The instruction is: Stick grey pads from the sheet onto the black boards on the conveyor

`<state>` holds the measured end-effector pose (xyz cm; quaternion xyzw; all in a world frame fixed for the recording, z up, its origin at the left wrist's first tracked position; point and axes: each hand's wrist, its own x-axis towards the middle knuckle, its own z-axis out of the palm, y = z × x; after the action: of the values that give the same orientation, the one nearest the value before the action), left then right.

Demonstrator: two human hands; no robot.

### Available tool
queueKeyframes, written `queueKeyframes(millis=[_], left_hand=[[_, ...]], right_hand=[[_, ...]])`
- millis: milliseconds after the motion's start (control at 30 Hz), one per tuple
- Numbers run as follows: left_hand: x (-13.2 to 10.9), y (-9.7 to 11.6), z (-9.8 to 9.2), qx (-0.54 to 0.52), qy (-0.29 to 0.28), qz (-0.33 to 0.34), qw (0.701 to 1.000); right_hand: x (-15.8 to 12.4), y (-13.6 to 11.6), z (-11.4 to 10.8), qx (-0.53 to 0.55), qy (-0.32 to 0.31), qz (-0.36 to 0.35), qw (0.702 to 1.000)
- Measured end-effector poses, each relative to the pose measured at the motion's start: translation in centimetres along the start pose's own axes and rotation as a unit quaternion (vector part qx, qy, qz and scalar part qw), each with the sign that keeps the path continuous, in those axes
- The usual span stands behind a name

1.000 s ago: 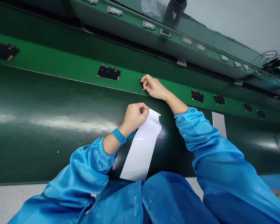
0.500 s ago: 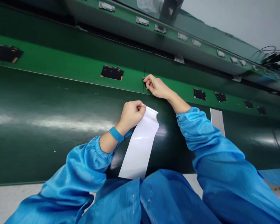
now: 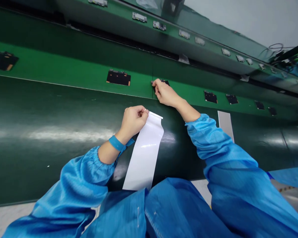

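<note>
Between its thumb and bent fingers my left hand (image 3: 134,119) pinches the top edge of a long white glossy sheet (image 3: 145,150). The sheet hangs down over the dark green bench towards my lap, its top edge folded into a narrow strip. Farther forward, my right hand (image 3: 166,93) is closed, its fingertips at the left edge of a black flat panel (image 3: 166,82) lying on the green belt. Most of that panel is hidden behind the hand, and whether anything small is between the fingertips does not show.
Another black panel (image 3: 118,77) with orange corners lies left on the belt (image 3: 72,71); several more lie along it. Small metallic modules (image 3: 139,17) line an upper track. A pale flat strip (image 3: 225,125) rests on the bench (image 3: 64,115) beside my right sleeve.
The view has shifted slightly right. More of the black panel now shows past my right hand, whose fingers stay at its edge. My left hand keeps its pinch on the white sheet.
</note>
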<state>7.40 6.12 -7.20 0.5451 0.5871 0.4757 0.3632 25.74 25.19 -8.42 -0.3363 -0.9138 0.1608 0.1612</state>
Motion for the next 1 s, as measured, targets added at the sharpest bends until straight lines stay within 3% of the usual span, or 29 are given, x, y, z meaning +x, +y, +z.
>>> queueKeyframes(millis=[133,267,433,567,767,1000], left_hand=[[0.0,0.3,-0.1,0.006,-0.002,-0.006,1.000],[-0.1,0.4,-0.1,0.009,-0.009,-0.012,1.000],[0.0,0.2,0.0,0.006,-0.010,-0.015,1.000],[0.0,0.1,0.2,-0.010,-0.013,-0.024,1.000],[0.0,0.1,0.3,-0.017,-0.017,-0.017,1.000],[-0.1,0.4,0.2,-0.009,-0.018,-0.013,1.000]], right_hand=[[-0.2,0.3,-1.8,-0.049,0.047,0.051,0.996],[2.8,-0.8,-3.0,0.057,0.032,0.079,0.995],[8.8,-6.1,-0.1,0.236,-0.072,0.066,0.967],[11.7,-9.2,2.3,0.231,-0.090,0.069,0.966],[12.8,-9.6,2.4,0.206,-0.137,0.032,0.968],[12.6,-9.3,1.5,0.165,-0.159,0.042,0.973]])
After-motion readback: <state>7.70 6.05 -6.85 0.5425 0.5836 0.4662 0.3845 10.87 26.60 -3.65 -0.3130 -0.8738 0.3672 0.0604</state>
